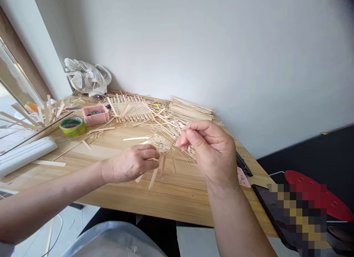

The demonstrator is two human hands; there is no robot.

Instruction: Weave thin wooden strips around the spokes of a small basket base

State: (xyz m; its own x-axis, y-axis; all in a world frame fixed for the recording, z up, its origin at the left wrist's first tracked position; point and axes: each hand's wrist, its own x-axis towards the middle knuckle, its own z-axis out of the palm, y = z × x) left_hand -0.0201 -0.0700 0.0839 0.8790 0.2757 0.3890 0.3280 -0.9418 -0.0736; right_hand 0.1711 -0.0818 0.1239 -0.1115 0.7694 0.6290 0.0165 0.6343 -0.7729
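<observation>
**Wooden tabletop (177,198), a strand (170,149) between two hands**

Smooth, pale-grained wood runs in front of the person. Nearest, the hands are apart from each other. The right hand (214,153) has thumb and forefinger pinched together, seemingly on the strand; the left hand (135,163) is half curled beside the small weave (160,142), and whether its fingertips grip anything cannot be told. The strand, thin and dark, bows in the gap between them, in front of the weave.

It should be almost weightless and springy, liable to kink, best pinched near an end. The weave looks light and stiff, probably brittle at its loose ends, so its middle is the safer hold.

Flat, pale strips (153,179) lie below. Beyond are glossy, ring-shaped tape (74,132), a pink plastic box (96,118), a flat mat (131,108) with fringed edges, straight sticks (190,108) and a crumpled white bag (85,78).
</observation>
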